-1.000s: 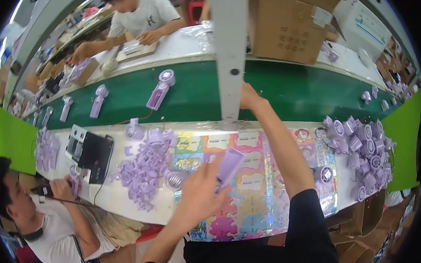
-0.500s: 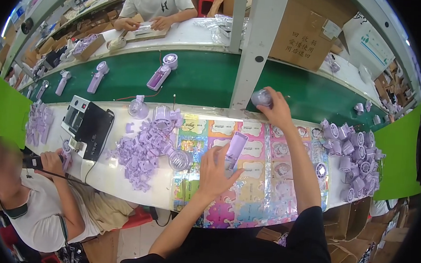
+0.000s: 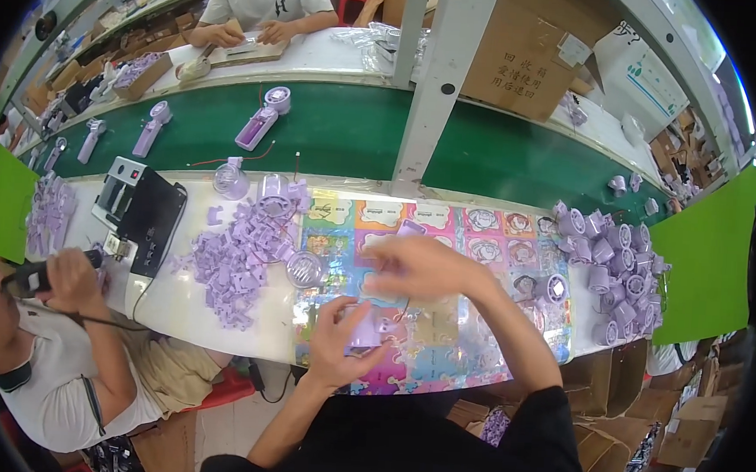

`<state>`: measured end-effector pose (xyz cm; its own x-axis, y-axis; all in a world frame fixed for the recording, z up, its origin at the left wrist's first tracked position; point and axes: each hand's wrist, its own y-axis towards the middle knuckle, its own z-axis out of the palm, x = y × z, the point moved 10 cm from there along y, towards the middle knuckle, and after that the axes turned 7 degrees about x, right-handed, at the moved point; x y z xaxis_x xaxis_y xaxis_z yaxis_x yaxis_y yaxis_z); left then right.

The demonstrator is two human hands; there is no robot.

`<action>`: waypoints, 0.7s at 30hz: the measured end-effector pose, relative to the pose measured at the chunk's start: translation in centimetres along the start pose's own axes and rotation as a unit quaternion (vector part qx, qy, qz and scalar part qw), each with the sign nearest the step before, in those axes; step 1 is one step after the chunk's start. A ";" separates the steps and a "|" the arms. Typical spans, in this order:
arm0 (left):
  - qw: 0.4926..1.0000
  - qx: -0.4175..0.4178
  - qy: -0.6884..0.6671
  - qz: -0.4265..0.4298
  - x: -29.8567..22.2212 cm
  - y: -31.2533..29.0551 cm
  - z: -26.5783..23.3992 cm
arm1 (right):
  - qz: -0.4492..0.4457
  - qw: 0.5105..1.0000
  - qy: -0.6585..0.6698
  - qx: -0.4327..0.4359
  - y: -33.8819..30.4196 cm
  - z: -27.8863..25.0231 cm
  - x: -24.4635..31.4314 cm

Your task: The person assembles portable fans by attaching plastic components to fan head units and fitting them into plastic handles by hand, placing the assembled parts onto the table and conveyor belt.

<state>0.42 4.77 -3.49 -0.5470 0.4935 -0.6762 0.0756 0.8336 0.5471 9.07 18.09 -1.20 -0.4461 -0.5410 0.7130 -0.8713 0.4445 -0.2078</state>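
Observation:
Low over the colourful puzzle-print mat, my left hand has its thumb and fingers closed around a light purple plastic housing. Small parts show at the housing's right side. My right hand passes just above and beyond it, smeared by motion, so I cannot make out whether its fingers hold anything. Behind that hand, the end of a light purple piece sticks out; the rest is hidden. A round clear-and-purple part lies left of my hands, and a round fan head lies to the right.
Small purple parts form a pile on the left; fan heads are heaped on the right. A black machine stands farther left, beside a seated co-worker. Beyond a metal post, a green conveyor belt carries purple fan bodies.
My right hand has come back from the belt, and the round part it held there is no longer visible. My left hand has moved nearer to me, now gripping a purple housing.

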 end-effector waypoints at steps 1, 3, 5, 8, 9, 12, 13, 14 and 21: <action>1.000 0.003 0.000 0.004 0.1 -0.2 -0.1 | -0.028 0.998 0.036 -0.046 2.3 -0.4 -1.1; 0.999 0.006 -0.023 -0.036 1.4 -0.7 -0.6 | -0.002 0.987 -0.070 -0.147 6.3 -1.6 -1.4; 0.998 0.019 -0.014 -0.060 2.4 -2.0 0.7 | -0.015 0.977 -0.125 -0.173 10.1 -0.7 -1.4; 0.995 0.056 0.053 -0.056 1.6 -2.0 2.0 | -0.033 0.950 -0.195 -0.241 12.8 0.4 -2.1; 0.994 0.073 0.068 -0.050 1.3 -1.9 2.5 | -0.039 0.936 -0.213 -0.278 12.8 0.5 -2.0; 0.994 0.089 0.022 -0.058 1.5 -1.1 2.3 | -0.089 0.919 -0.256 -0.286 13.0 1.2 -1.2; 0.991 0.108 -0.024 -0.073 1.9 -1.0 2.5 | -0.110 0.917 -0.276 -0.267 13.0 1.7 -1.0; 0.991 0.108 -0.019 -0.076 2.5 -1.1 1.9 | -0.113 0.930 -0.275 -0.214 12.9 2.2 0.0; 0.894 0.019 -0.362 -0.264 7.0 -2.6 1.8 | -0.193 0.913 -0.180 -0.312 0.7 -5.0 4.4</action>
<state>-2.16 6.56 -10.52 0.1664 0.0490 -0.9848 0.0026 0.9987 0.0501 7.53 19.56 5.16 -0.2672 -0.8923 0.3637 -0.7417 0.4314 0.5135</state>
